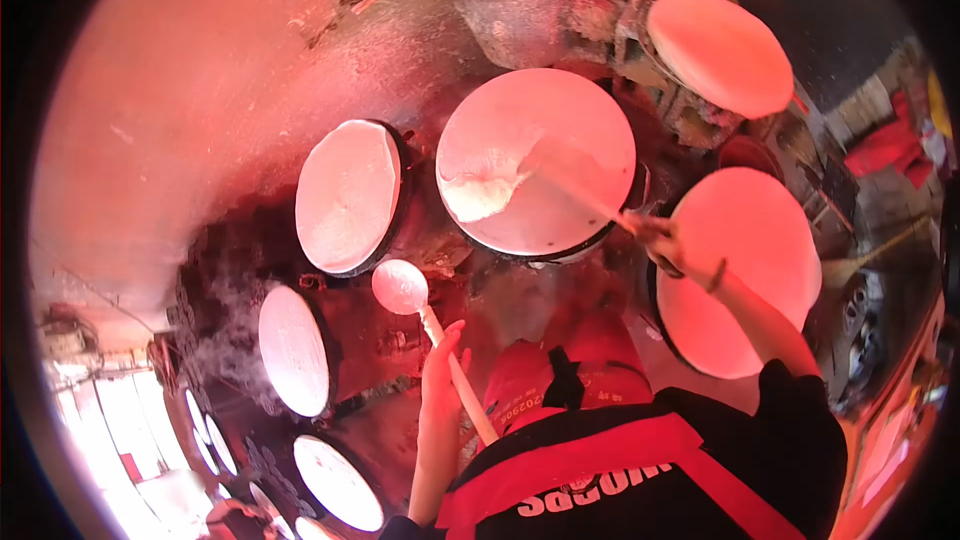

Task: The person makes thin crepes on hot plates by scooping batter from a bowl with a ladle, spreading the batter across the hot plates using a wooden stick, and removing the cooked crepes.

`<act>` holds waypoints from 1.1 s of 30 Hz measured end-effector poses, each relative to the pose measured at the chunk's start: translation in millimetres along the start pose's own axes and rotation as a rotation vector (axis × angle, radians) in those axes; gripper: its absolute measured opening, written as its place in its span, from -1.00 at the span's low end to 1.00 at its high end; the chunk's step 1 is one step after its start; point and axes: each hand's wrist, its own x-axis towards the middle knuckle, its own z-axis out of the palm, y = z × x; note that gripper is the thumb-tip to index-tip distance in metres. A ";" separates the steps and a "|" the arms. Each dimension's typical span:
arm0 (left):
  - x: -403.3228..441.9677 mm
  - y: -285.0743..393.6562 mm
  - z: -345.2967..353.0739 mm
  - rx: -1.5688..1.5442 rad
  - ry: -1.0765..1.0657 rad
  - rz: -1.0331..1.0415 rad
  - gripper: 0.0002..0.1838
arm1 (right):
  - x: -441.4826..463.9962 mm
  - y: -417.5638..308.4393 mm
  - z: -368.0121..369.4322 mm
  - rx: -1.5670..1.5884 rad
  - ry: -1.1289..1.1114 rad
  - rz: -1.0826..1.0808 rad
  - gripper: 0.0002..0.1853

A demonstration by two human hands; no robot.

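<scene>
Large round dark-rimmed pan, coated pale [500,120], lies forward-left of your right hand [657,243], the nearer one, which grips a slim wooden-looking stick [582,198] slanting over it, far end blurred. Your left hand [437,375] grasps a pale round-bowled ladle [400,287], bowl forward, beside the pan.

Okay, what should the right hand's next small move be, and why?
Probably sweep the wooden spreader in the right hand lightly through the pale batter puddle on the middle griddle: it looks thicker there, near the left edge, than the coating around it, and the spreader's head seems to be just beside it.
</scene>
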 end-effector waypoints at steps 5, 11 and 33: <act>12.2 26.2 -21.9 0.120 -0.130 -0.001 -0.66 | 23.5 43.3 90.6 0.109 0.369 -0.056 -0.58; 28.5 43.2 -87.3 0.209 -0.238 0.087 -0.67 | -53.5 81.2 159.2 0.086 0.305 0.036 -0.61; -11.3 17.4 -265.0 0.003 0.019 0.157 -0.68 | 185.9 93.6 398.1 0.701 0.715 -0.314 -0.58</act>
